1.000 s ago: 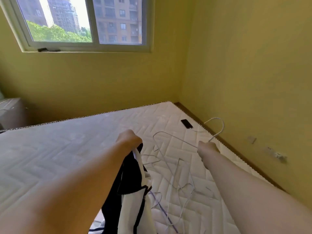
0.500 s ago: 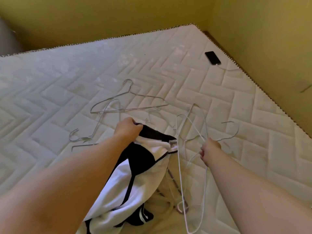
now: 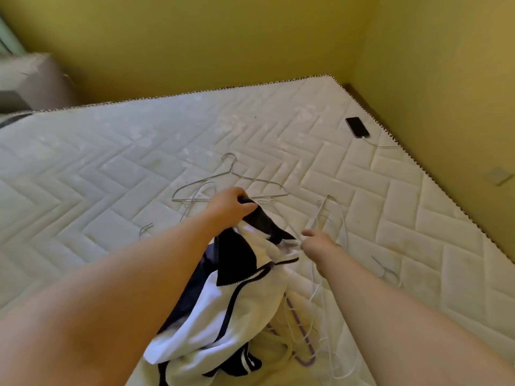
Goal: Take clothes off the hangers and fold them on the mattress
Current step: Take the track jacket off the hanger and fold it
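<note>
The white-and-dark garment (image 3: 237,302) hangs bunched below the left hand (image 3: 227,204), which grips its dark top edge. Its left side is hidden behind the forearm and its lower end is cut off by the frame. The right hand (image 3: 317,243) is just beside the garment's right edge, among thin hangers (image 3: 259,181) on the mattress (image 3: 111,162); I cannot tell what, if anything, it holds.

My left hand (image 3: 231,203) grips the dark collar of a white and black jacket (image 3: 223,305) over the mattress (image 3: 97,168). My right hand (image 3: 320,245) is at a white wire hanger (image 3: 328,196). I cannot tell if it holds it. A grey wire hanger (image 3: 230,171) lies just past my left hand. A phone (image 3: 357,127) lies near the yellow wall (image 3: 446,79).
</note>
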